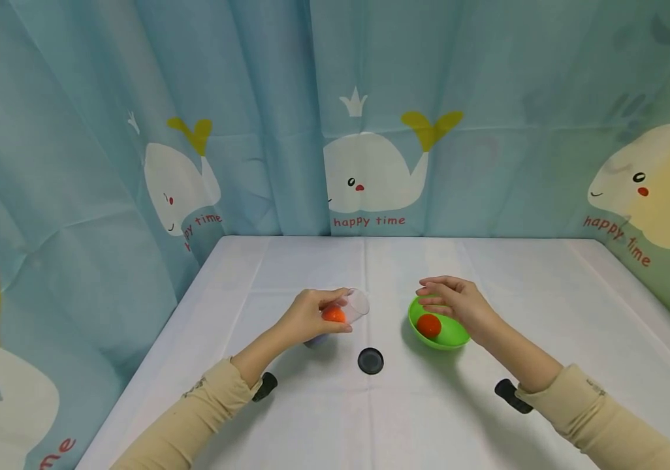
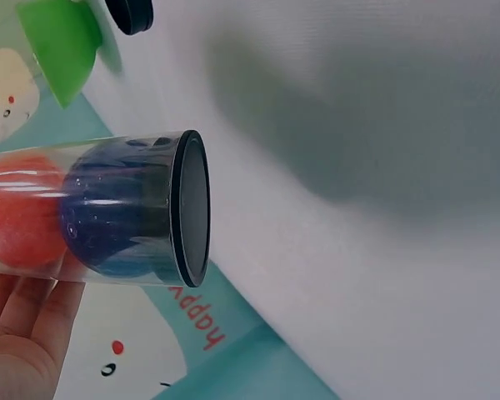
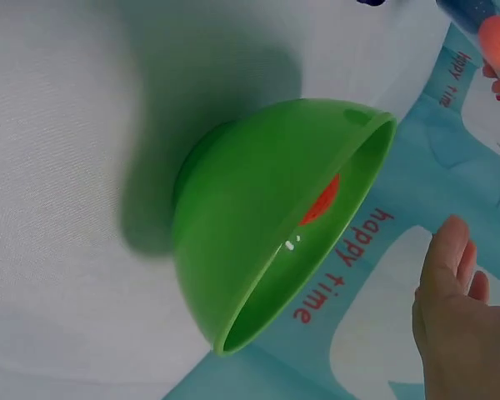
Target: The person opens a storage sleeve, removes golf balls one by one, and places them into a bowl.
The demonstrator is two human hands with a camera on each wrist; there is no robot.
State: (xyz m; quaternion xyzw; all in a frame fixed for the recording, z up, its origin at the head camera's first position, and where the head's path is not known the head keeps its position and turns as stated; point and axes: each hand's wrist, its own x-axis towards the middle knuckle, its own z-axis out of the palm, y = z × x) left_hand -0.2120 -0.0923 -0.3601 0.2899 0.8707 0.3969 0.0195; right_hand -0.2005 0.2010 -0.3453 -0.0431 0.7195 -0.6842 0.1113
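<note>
My left hand [image 1: 317, 313] grips a clear plastic tube [image 1: 358, 305] above the table, its see-through end leaning up to the right. Inside are an orange ball [image 2: 23, 212] and, beneath it, a dark blue ball [image 2: 108, 208]; a black cap [image 2: 193, 208] closes the bottom end. A green bowl [image 1: 455, 336] stands upright on the table with an orange-red ball [image 1: 429, 325] in it. Over the bowl's far side hovers my right hand [image 1: 458, 303], holding nothing, fingers loosely extended toward the left.
A round black lid [image 1: 371, 361] lies on the white-covered table [image 1: 417, 424] between the tube and the bowl. Black devices show beside the left wrist [image 1: 265, 386] and right wrist [image 1: 513, 395]. A blue whale-print curtain [image 1: 276, 163] borders the table behind and at the sides.
</note>
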